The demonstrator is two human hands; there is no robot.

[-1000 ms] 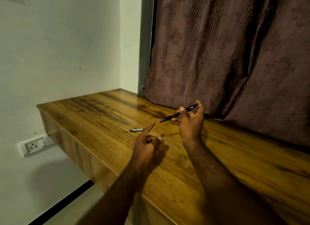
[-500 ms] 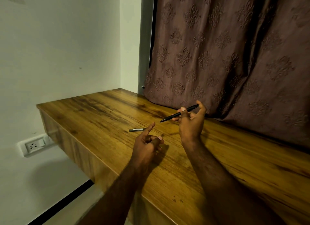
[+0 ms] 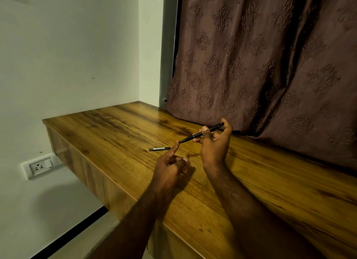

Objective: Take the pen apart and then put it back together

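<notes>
I see the right hand (image 3: 214, 149) pinching the black pen (image 3: 190, 138) above the wooden table (image 3: 116, 127), tip slanting down to the raised forefinger of the left hand (image 3: 170, 168) — its other fingers curl, round what I cannot tell — a loose pen piece (image 3: 159, 148) lying just beyond.

The black pen (image 3: 195, 136) is slim and raised above the bench (image 3: 116, 127), pinched in the right hand (image 3: 214, 144), its tip slanting toward 8 o'clock. A short grey part (image 3: 160, 149) lies flat on the bench, near that tip at 8 o'clock.
</notes>
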